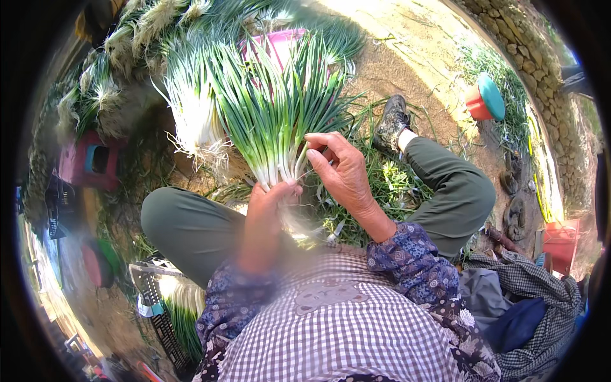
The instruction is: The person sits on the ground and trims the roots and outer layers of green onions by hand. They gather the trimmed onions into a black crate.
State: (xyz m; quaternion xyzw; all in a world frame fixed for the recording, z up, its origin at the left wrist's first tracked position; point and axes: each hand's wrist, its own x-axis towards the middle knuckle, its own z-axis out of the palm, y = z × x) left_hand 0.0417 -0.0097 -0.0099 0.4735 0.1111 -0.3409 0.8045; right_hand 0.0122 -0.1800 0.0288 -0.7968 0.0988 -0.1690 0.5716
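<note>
My left hand (274, 196) is closed around the white lower ends of a bunch of green onions (281, 110). Their green leaves fan out away from me, and thin roots hang below the fist, partly blurred. At the bunch's right edge is my right hand (341, 167), its thumb and index fingertips by one outer stalk. Whether those fingers grip the stalk is not clear. Just left of the held bunch lies another pile of green onions (193, 110), white stems and roots towards me. Behind the leaves, a pink plastic item (279, 45) is partly hidden.
Trimmed leaves (391, 184) litter the ground between my legs. More rooted onions (143, 36) are heaped far left, near a pink stool (90, 160). A black crate (160, 305) holding onions stands at my left. A round teal-topped red stool (484, 98) and checked cloth (539, 291) are at right.
</note>
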